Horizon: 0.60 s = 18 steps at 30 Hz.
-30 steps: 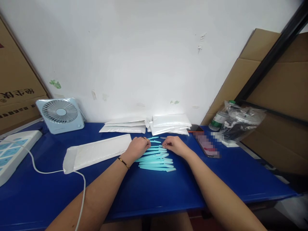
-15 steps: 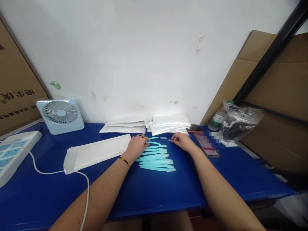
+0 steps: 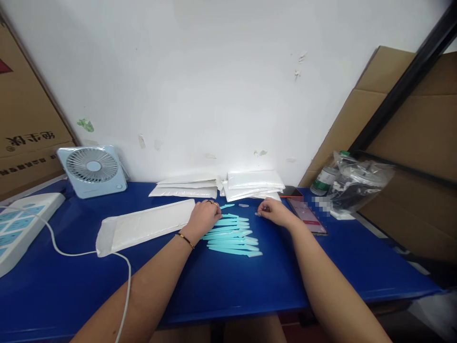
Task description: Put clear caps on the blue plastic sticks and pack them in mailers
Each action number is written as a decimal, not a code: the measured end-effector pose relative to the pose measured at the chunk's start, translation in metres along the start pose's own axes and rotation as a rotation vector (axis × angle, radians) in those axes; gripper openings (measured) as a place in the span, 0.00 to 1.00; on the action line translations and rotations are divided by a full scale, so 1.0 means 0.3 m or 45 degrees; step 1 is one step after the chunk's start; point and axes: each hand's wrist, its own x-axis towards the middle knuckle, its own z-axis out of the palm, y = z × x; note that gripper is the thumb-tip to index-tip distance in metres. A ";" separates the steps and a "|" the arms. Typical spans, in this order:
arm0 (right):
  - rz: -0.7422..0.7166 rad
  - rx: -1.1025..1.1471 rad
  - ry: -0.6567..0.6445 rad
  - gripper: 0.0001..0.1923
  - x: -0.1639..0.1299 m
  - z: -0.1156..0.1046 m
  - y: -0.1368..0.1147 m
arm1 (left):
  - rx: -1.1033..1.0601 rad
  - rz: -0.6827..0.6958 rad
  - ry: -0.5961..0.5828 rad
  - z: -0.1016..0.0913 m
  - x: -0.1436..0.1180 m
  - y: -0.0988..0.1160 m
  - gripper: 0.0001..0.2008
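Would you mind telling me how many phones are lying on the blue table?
2. One phone lies face up just right of the right hand. A second phone with a red edge lies behind it, by the white envelopes, partly hidden.

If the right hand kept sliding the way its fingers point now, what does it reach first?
The right hand points left along the blue table. First in line is probably the small pale piece just beyond its fingertips, then the left hand; depth is uncertain.

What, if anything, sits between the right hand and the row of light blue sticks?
Nothing visible. Only bare blue table separates the right hand from the light blue sticks; one small pale piece lies off to the side. The left hand rests on the row's other end.
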 end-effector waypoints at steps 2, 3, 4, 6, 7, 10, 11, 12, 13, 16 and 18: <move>0.010 0.050 -0.030 0.05 -0.004 0.002 -0.009 | 0.012 0.008 0.015 0.005 0.000 0.001 0.08; 0.016 0.086 -0.055 0.05 -0.006 0.006 -0.015 | 0.015 0.011 0.019 0.008 0.000 0.002 0.08; 0.020 0.121 -0.079 0.05 -0.008 0.011 -0.022 | 0.017 0.016 0.022 0.011 0.000 0.004 0.08; 0.009 0.164 -0.101 0.05 -0.011 0.023 -0.036 | 0.020 0.021 0.027 0.017 0.000 0.009 0.08; 0.002 0.173 -0.097 0.06 -0.010 0.030 -0.044 | 0.021 0.021 0.027 0.020 0.000 0.011 0.08; -0.012 0.180 -0.032 0.06 0.000 0.053 -0.064 | 0.015 0.011 0.025 0.029 0.001 0.018 0.08; -0.021 0.185 -0.009 0.06 0.006 0.061 -0.069 | 0.009 0.007 0.026 0.032 0.002 0.019 0.08; -0.030 0.194 0.006 0.07 0.011 0.069 -0.075 | 0.003 0.005 0.029 0.035 0.003 0.020 0.08; -0.041 0.204 0.008 0.07 0.017 0.077 -0.081 | -0.004 0.006 0.034 0.037 0.004 0.020 0.08; -0.077 0.225 -0.015 0.08 0.026 0.097 -0.099 | -0.019 0.007 0.043 0.042 0.007 0.024 0.08; -0.133 0.232 -0.011 0.08 0.025 0.106 -0.114 | -0.029 0.004 0.038 0.043 0.008 0.028 0.08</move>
